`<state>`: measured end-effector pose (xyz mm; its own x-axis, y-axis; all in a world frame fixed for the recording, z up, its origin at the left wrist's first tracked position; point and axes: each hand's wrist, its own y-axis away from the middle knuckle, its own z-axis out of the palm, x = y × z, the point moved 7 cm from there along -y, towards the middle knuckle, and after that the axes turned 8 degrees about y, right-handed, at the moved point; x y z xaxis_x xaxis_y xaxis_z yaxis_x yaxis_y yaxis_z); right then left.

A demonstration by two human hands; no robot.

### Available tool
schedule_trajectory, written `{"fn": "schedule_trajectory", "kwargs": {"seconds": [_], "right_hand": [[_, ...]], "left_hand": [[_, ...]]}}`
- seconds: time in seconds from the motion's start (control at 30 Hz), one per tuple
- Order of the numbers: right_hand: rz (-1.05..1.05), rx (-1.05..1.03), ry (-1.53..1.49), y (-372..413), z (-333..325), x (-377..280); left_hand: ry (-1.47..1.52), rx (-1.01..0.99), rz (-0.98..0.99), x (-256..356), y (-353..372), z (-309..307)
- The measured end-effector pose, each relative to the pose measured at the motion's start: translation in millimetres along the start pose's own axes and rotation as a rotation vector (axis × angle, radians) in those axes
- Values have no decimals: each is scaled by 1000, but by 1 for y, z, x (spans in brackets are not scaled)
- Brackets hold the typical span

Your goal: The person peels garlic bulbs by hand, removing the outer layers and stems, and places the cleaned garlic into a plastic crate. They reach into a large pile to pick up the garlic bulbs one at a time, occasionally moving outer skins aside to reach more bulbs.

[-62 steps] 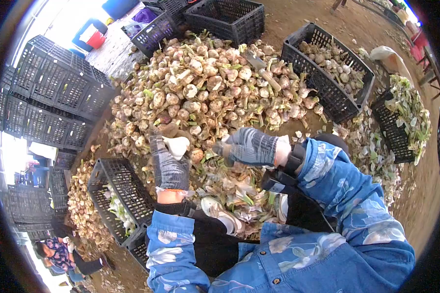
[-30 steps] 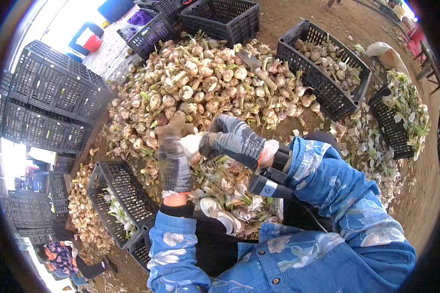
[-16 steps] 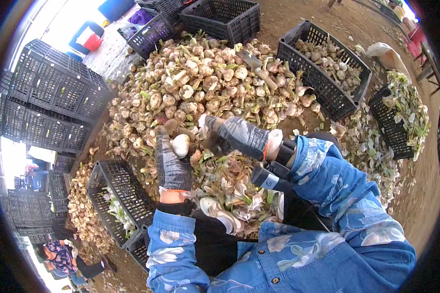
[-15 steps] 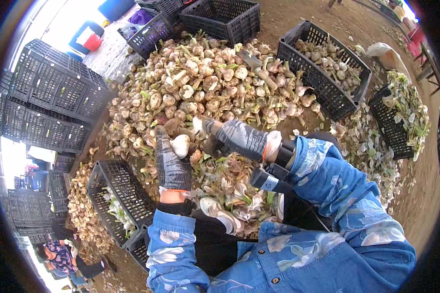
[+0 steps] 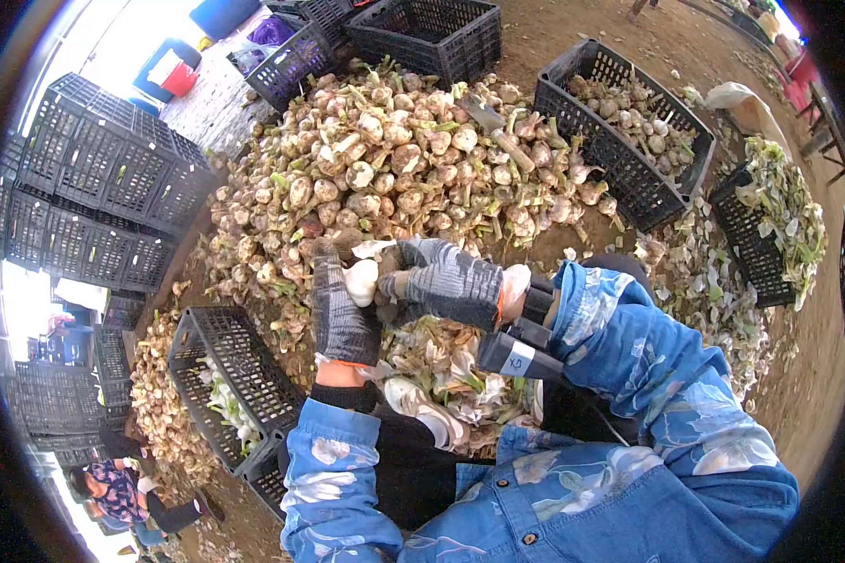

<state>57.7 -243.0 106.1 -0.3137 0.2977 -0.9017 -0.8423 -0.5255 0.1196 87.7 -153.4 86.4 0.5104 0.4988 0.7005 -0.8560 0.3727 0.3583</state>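
A white garlic bulb (image 5: 361, 281) sits in my left hand (image 5: 343, 314), whose gloved fingers and thumb close around it. My right hand (image 5: 451, 281), also in a grey-black glove, is curled right beside the bulb, its thumb close to the bulb's side. At its fingertips a pale strip of garlic skin (image 5: 374, 249) sticks out. The fingers partly hide where the right hand meets the bulb. Behind both hands rises a large pile of unpeeled garlic (image 5: 385, 159). Loose garlic skins (image 5: 451, 361) lie below them, between my shoes.
A tool with a flat metal blade and wooden handle (image 5: 512, 150) lies on the pile. To the left, a black crate (image 5: 253, 375) holds whiter bulbs; another crate (image 5: 620, 178) with garlic stands at right. Crates (image 5: 103, 188) are stacked far left. A co-worker (image 5: 113, 493) sits at lower left.
My right hand has come left and down with the garlic skin, closing in on the bulb. My left hand has shifted slightly right, still holding the bulb.
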Motion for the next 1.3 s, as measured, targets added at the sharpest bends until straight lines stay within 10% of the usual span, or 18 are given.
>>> {"fn": "schedule_trajectory", "kwargs": {"seconds": [0.23, 0.3, 0.43, 0.63, 0.77, 0.83, 0.9, 1.0, 1.03, 1.17, 1.3], "right_hand": [[6, 50, 239, 5, -8, -8], [-33, 4, 179, 4, -4, -10], [135, 155, 106, 4, -8, -1], [88, 228, 240, 5, -15, 2], [-30, 358, 964, 7, -16, -5], [-438, 526, 958, 16, -9, -28], [-454, 498, 822, 19, -4, -40], [44, -323, 912, 13, 41, -6], [-119, -493, 1053, 16, 50, 13], [62, -316, 1337, 17, 28, 27], [-53, -263, 1365, 11, 25, 33]], "left_hand": [[285, 228, 138, 4, -4, -28], [-372, 189, 223, 9, 2, -36], [-485, 433, 258, 24, 20, -17], [116, 351, 238, 11, 4, -28], [347, 195, 179, 11, 3, -34], [341, 282, 174, 7, -1, -41], [336, 368, 168, 2, -1, -46], [-20, 549, 287, 16, 8, -47], [-18, 554, 292, 25, 12, -45], [-335, 306, 376, 98, 41, -54], [-264, 599, 383, 161, 99, -148]]}}
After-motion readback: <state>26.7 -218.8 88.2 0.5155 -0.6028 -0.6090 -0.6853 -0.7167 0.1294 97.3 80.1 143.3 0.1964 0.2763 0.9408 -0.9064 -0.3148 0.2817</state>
